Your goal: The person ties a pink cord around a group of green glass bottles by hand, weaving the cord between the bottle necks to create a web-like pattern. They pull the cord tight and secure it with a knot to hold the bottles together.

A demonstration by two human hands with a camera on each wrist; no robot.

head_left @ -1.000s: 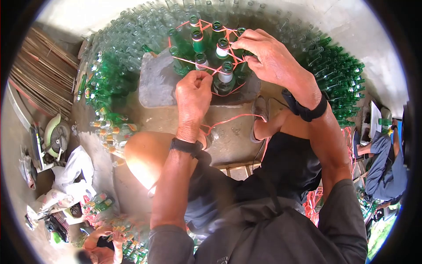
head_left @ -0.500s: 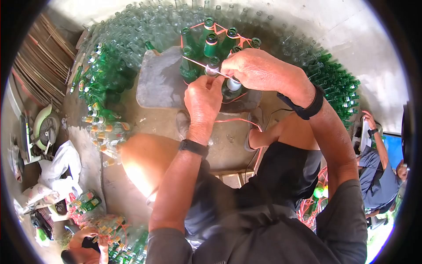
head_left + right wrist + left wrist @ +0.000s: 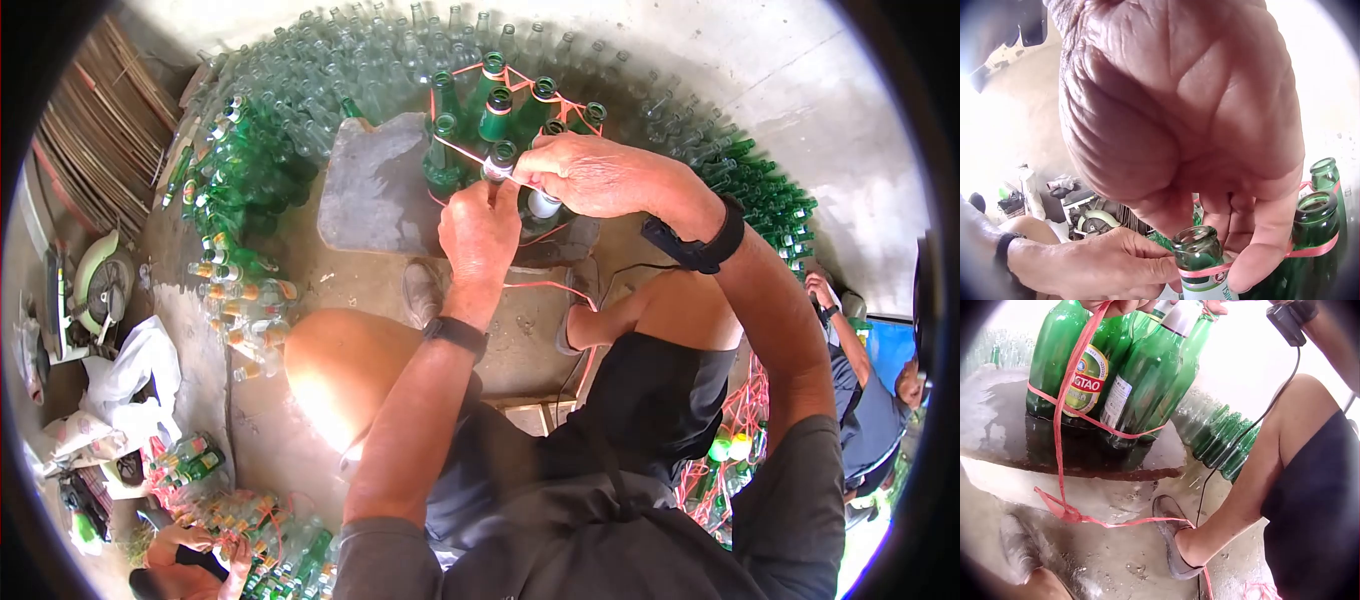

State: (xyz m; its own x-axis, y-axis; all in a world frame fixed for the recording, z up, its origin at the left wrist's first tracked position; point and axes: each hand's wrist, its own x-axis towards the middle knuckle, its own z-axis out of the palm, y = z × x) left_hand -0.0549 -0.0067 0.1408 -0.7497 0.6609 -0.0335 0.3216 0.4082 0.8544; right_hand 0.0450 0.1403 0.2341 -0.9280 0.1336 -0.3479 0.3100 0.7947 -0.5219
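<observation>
A cluster of green glass beer bottles (image 3: 445,165) stands upright on a grey stone slab (image 3: 370,200), with red plastic twine (image 3: 1062,419) wound round the necks and another band round the lower bodies. My left hand (image 3: 480,235) pinches the twine at the near side of the cluster, and a length hangs from it to the floor in the left wrist view. Close beside it, my right hand (image 3: 615,178) holds the twine with bent fingers at the nearest bottle's neck (image 3: 1199,250). Its palm hides part of the necks in the right wrist view.
Rows of empty bottles (image 3: 300,100) curve round the slab along the wall. Shoes (image 3: 423,292) and bare legs flank the near side. A black cable (image 3: 1235,437) runs by the right leg. Other people sit at lower left and right.
My right hand has come from the right-hand necks toward the near bottle, next to my left hand. My left hand keeps its pinch on the twine. The head view has shifted a little.
</observation>
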